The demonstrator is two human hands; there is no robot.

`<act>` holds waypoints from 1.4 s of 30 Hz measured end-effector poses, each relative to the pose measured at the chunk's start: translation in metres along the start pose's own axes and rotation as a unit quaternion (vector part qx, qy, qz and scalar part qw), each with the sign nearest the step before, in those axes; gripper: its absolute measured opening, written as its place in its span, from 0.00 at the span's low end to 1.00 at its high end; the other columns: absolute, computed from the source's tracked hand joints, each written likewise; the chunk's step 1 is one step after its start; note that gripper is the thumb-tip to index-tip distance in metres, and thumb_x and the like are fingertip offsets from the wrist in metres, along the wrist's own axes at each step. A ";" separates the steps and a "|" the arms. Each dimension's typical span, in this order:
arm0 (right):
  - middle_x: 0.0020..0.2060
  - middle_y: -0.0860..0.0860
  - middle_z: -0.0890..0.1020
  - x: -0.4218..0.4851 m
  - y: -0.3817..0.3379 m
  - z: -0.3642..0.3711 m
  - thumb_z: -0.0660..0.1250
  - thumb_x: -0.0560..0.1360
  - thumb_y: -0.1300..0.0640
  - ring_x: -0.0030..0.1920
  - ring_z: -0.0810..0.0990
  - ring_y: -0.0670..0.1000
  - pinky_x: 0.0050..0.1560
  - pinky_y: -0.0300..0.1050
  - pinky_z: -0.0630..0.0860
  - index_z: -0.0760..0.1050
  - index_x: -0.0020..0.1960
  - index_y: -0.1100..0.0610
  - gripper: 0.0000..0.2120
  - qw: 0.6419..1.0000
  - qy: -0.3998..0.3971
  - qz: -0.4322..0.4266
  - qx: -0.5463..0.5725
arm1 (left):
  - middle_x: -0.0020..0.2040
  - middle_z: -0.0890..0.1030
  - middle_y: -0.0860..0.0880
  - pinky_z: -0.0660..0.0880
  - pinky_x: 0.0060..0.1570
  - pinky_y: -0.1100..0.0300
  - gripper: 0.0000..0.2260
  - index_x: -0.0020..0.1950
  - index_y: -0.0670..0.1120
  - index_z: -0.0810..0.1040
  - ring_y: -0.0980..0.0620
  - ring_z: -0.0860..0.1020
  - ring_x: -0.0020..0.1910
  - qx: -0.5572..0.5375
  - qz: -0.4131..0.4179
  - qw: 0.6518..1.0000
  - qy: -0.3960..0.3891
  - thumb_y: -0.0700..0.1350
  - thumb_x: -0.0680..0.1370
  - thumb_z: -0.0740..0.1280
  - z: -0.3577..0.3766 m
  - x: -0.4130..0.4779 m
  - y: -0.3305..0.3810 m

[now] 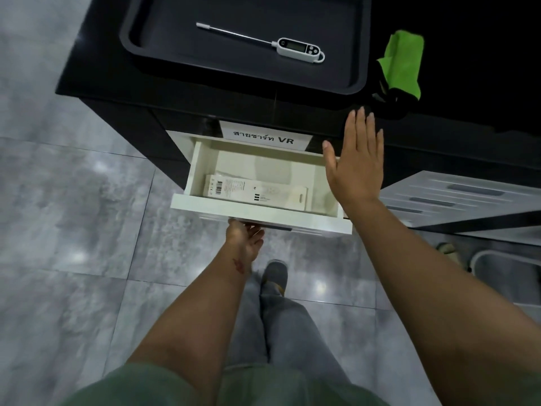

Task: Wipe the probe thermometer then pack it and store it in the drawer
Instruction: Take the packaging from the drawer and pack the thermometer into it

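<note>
Probe thermometer (288, 45): 1 unit, white with a dark display, lying flat in the black tray (336, 80) on the far countertop; its thin metal stem points left. I have nothing on it yet.

Cloth (402, 61): 1 green cloth, bunched on the black counter just right of the tray, apart from the thermometer.

Drawer (260, 212): white, pulled out toward me under a paper label (263, 138) with printed script ending in "VR".

Box (256, 192): 1 long white carton with a barcode at its left end, lying flat along the near side of the drawer; I take it for the thermometer's packaging, though the print is too small to confirm.

Left hand (244, 240): below the drawer's near edge, fingers curled up under the front; I read this as a grip on the pull, but the fingertips are hidden.

Right hand (355, 162): flat and fully spread, palm down, empty, hovering over the drawer's right end.

Done so far, by my reading: drawer opened, packaging located.

Left to do: wipe the thermometer with the cloth, lift out the box, pack the thermometer, return it to the drawer, close the drawer.
</note>
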State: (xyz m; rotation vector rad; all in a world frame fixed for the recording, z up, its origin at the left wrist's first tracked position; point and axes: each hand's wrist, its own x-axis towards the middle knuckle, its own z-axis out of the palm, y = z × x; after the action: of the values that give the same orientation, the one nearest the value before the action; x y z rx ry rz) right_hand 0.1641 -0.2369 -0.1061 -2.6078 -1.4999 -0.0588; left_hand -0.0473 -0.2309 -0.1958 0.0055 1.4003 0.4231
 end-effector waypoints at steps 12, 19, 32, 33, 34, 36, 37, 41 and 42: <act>0.74 0.55 0.67 -0.079 -0.015 0.003 0.53 0.82 0.47 0.74 0.63 0.53 0.77 0.53 0.51 0.59 0.77 0.59 0.27 0.996 -0.039 -0.078 0.028 | 0.75 0.63 0.39 0.63 0.70 0.47 0.25 0.74 0.37 0.62 0.40 0.64 0.72 0.245 0.349 0.848 0.315 0.52 0.83 0.54 0.001 -0.057 0.016; 0.76 0.53 0.62 -0.065 -0.018 0.033 0.49 0.82 0.41 0.76 0.59 0.54 0.77 0.52 0.50 0.54 0.79 0.55 0.30 0.966 -0.228 -0.105 0.062 | 0.80 0.50 0.43 0.48 0.77 0.51 0.28 0.78 0.41 0.55 0.45 0.48 0.79 0.650 0.422 0.620 0.125 0.54 0.83 0.53 0.013 -0.038 0.034; 0.76 0.53 0.60 0.001 -0.042 0.106 0.66 0.73 0.39 0.76 0.58 0.56 0.75 0.53 0.56 0.51 0.78 0.53 0.41 0.913 -0.404 -0.059 0.003 | 0.80 0.45 0.48 0.41 0.75 0.46 0.39 0.80 0.50 0.48 0.47 0.42 0.79 0.890 0.213 0.401 0.032 0.61 0.76 0.64 0.043 0.050 0.106; 0.75 0.53 0.62 0.002 -0.043 0.110 0.66 0.73 0.39 0.75 0.60 0.56 0.74 0.54 0.57 0.53 0.77 0.52 0.40 0.913 -0.403 -0.061 -0.009 | 0.80 0.46 0.48 0.41 0.75 0.46 0.39 0.80 0.50 0.49 0.46 0.43 0.79 0.895 0.215 0.389 0.031 0.60 0.76 0.64 0.043 0.055 0.108; 0.74 0.53 0.63 0.003 -0.045 0.115 0.67 0.72 0.39 0.74 0.61 0.56 0.73 0.54 0.58 0.55 0.76 0.52 0.39 0.914 -0.401 -0.064 -0.018 | 0.80 0.49 0.47 0.41 0.75 0.46 0.38 0.80 0.50 0.51 0.45 0.45 0.79 0.899 0.220 0.378 0.031 0.60 0.76 0.65 0.044 0.061 0.109; 0.72 0.53 0.66 0.006 -0.047 0.121 0.68 0.72 0.41 0.72 0.63 0.56 0.71 0.53 0.58 0.58 0.75 0.53 0.37 0.913 -0.401 -0.068 -0.025 | 0.77 0.56 0.44 0.45 0.75 0.45 0.36 0.78 0.49 0.56 0.43 0.52 0.76 0.906 0.230 0.353 0.037 0.59 0.75 0.66 0.045 0.067 0.111; 0.71 0.53 0.66 0.007 -0.048 0.124 0.68 0.73 0.42 0.71 0.64 0.56 0.70 0.52 0.59 0.59 0.74 0.54 0.36 0.912 -0.403 -0.069 -0.026 | 0.75 0.59 0.43 0.48 0.75 0.45 0.34 0.77 0.49 0.59 0.42 0.55 0.75 0.910 0.232 0.341 0.044 0.58 0.75 0.67 0.046 0.069 0.113; 0.69 0.54 0.70 0.010 -0.051 0.131 0.69 0.73 0.47 0.69 0.66 0.56 0.68 0.52 0.61 0.64 0.71 0.55 0.30 0.908 -0.411 -0.065 -0.049 | 0.71 0.63 0.43 0.52 0.73 0.44 0.27 0.72 0.47 0.66 0.41 0.59 0.72 0.923 0.216 0.311 0.069 0.54 0.75 0.67 0.047 0.076 0.115; 0.68 0.54 0.71 0.011 -0.052 0.132 0.68 0.73 0.48 0.69 0.66 0.56 0.67 0.52 0.61 0.65 0.70 0.55 0.28 0.906 -0.413 -0.066 -0.057 | 0.71 0.64 0.42 0.52 0.73 0.44 0.27 0.72 0.47 0.67 0.41 0.59 0.71 0.925 0.211 0.307 0.070 0.54 0.76 0.66 0.047 0.077 0.114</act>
State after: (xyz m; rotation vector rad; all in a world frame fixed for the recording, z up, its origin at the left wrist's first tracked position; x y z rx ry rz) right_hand 0.1206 -0.1842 -0.2306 -2.7493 -1.9275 1.1077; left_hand -0.0266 -0.0909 -0.2321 2.3423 1.2332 -1.0838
